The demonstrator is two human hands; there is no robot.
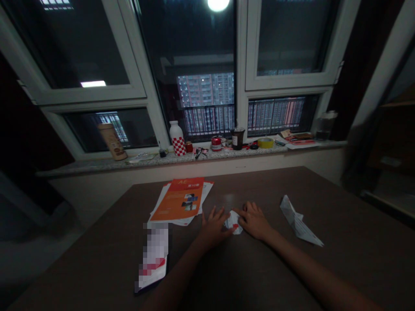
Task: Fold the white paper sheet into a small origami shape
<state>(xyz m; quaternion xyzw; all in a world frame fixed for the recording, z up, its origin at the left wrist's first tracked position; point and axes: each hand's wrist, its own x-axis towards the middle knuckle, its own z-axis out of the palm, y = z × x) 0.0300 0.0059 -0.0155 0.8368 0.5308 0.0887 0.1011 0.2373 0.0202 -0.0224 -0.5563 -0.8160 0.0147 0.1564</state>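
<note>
A small folded piece of white paper (234,221) with a red patch lies on the dark table between my two hands. My left hand (212,226) holds its left side down with thumb and index finger, while the other fingers spread over the tabletop. From the right, my right hand (254,220) presses the paper's upper right edge with its index finger; the remaining fingers are bent. The parts of the paper beneath my fingertips are hidden. Farther right, apart from my right hand, rests a folded paper boat (298,222) with printed lines.
An orange booklet (180,198) lies on white sheets beyond my left hand. Close to my left forearm is a phone-like dark-edged object (154,259), partly pixelated. On the windowsill stand a checkered bottle (177,138), a tan tumbler (112,141), a dark cup (237,139) and yellow tape (265,143).
</note>
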